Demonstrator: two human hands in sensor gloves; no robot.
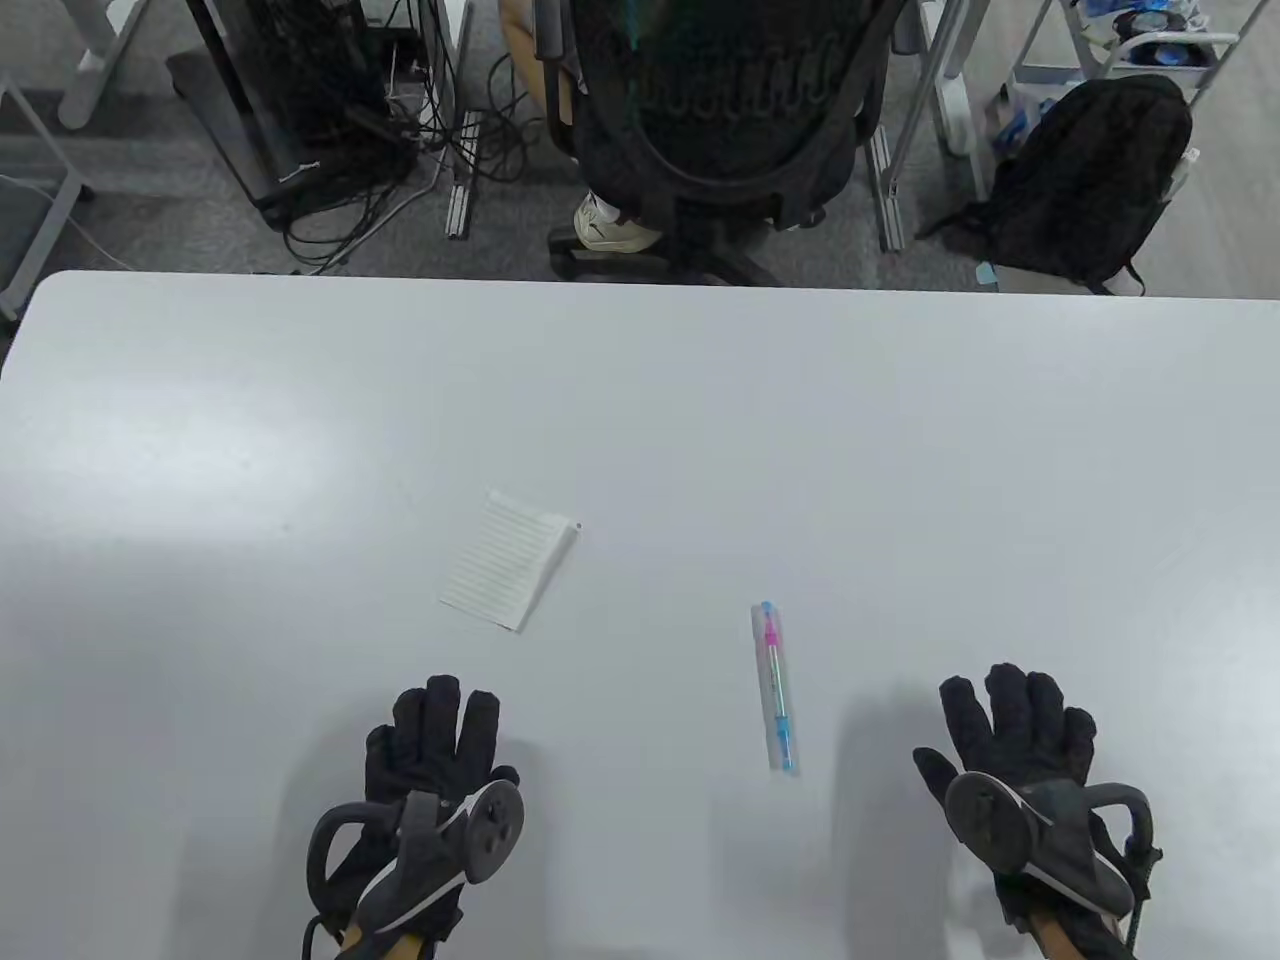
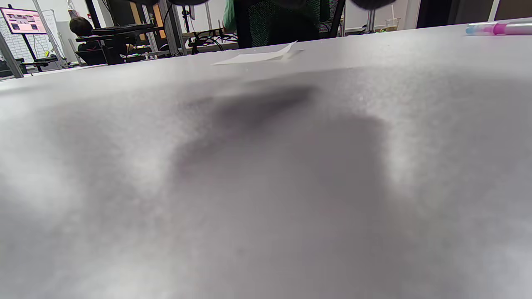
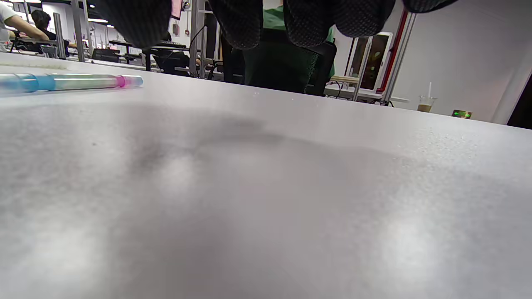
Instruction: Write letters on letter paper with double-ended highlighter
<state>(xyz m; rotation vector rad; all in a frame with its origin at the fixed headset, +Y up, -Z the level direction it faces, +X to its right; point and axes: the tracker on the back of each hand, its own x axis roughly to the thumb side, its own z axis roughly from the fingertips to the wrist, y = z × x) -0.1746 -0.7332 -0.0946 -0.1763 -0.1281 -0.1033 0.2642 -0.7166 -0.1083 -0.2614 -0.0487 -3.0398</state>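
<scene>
Your left hand [image 1: 432, 760] and right hand [image 1: 1015, 745] lay flat, fingers spread, holding nothing. Between them the highlighter [image 1: 775, 686] looked light, stiff, slippery: pinch mid-barrel. The letter paper [image 1: 505, 560], flimsy, lay beyond your left hand.
</scene>
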